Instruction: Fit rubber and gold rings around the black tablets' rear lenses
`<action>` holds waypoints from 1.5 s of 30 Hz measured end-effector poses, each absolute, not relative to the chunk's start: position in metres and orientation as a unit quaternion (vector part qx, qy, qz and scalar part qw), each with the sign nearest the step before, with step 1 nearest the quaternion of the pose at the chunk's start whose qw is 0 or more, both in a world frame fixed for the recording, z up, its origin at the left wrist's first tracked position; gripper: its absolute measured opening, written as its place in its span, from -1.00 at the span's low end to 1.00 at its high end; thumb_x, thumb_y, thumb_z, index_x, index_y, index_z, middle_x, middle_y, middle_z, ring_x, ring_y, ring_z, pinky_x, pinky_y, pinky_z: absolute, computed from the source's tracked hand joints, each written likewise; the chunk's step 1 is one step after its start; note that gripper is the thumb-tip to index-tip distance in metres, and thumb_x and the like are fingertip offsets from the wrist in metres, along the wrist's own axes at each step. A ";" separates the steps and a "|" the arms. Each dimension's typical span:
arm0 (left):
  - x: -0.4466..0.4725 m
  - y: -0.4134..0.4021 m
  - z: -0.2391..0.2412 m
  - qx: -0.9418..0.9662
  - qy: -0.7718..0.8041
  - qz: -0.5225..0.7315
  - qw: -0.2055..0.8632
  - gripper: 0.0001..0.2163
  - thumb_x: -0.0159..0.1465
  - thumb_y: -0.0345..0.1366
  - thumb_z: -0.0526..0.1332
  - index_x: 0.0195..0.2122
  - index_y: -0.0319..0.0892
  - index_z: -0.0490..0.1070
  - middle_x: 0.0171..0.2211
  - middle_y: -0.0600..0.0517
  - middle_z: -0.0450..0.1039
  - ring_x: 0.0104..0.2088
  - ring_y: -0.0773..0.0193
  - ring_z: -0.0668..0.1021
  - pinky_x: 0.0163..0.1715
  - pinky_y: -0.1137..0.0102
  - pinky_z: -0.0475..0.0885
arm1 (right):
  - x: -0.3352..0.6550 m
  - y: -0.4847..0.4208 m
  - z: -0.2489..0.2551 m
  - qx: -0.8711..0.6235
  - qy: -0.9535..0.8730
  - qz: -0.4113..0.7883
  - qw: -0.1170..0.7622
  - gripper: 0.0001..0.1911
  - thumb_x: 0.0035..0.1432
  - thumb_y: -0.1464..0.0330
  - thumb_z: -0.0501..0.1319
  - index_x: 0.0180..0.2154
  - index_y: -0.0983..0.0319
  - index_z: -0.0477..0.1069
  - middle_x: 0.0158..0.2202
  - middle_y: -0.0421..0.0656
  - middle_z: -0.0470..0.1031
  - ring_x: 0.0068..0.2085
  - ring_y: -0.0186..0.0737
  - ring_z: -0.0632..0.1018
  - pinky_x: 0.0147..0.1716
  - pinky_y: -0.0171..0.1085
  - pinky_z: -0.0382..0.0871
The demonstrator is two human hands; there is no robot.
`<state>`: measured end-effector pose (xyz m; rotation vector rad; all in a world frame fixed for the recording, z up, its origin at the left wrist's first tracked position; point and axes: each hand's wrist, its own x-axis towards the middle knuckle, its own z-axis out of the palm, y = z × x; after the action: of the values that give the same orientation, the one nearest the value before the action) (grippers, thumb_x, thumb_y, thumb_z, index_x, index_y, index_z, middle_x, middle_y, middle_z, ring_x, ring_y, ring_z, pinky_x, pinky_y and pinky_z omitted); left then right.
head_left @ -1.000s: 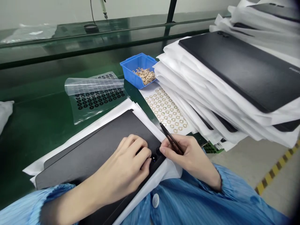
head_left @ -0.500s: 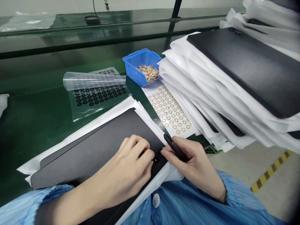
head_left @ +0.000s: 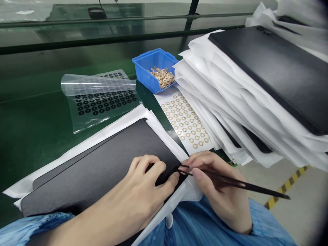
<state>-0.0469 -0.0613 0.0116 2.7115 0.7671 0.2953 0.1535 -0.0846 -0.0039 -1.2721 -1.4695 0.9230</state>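
Note:
A black tablet cover [head_left: 102, 160] lies tilted in front of me on white wrapping sheets. My left hand [head_left: 146, 188] rests on its right end, with fingers bent and drawn together. Whatever small thing may be under those fingertips is hidden. In my right hand [head_left: 217, 184] is a pair of black tweezers [head_left: 246, 185], gripped between thumb and fingers. The tweezers' tips point left and meet the left fingertips at the cover's corner, where small dark detail cannot be made out.
Beyond the cover lies a clear film sheet [head_left: 79, 123] with black rings. A blue bin [head_left: 143, 73] holds tan rings [head_left: 162, 78], and a white sheet [head_left: 184, 135] carries ring stickers. Wrapped black covers [head_left: 271, 68] are stacked at right. Yellow-black tape [head_left: 289, 184] marks the floor.
In my right hand the black tool has swung from upright to nearly level, now showing as tweezers with tips at the left fingers. A left finger has stretched rightward, covering the camera opening.

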 end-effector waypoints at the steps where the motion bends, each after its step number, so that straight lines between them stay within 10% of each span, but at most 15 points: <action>1: -0.047 -0.061 0.012 0.946 0.266 0.103 0.155 -0.63 0.30 -0.50 0.00 0.14 -0.26 0.19 -0.18 -0.12 0.21 -0.08 0.08 0.23 -0.17 0.22 0.37 | 0.152 -0.085 -0.004 -0.524 -0.603 0.371 0.473 -0.93 0.15 0.45 0.16 -0.38 0.21 0.36 -0.39 -0.18 0.48 -0.39 -0.31 0.54 -0.42 -0.34 0.44; 45: -0.044 -0.063 0.009 0.949 0.251 0.134 0.135 -0.72 0.34 -0.46 0.00 0.05 -0.40 0.27 -0.17 -0.12 0.33 -0.12 0.10 0.31 -0.22 0.22 0.29 | 0.149 -0.077 0.001 -0.539 -0.606 0.386 0.440 -0.84 0.06 0.49 0.18 -0.53 0.22 0.29 -0.51 -0.20 0.43 -0.50 -0.34 0.49 -0.54 -0.36 0.40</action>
<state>-0.0441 -0.0630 0.0092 2.7495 0.7273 0.3891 0.1489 -0.0771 0.0010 -1.3378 -1.5042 0.9581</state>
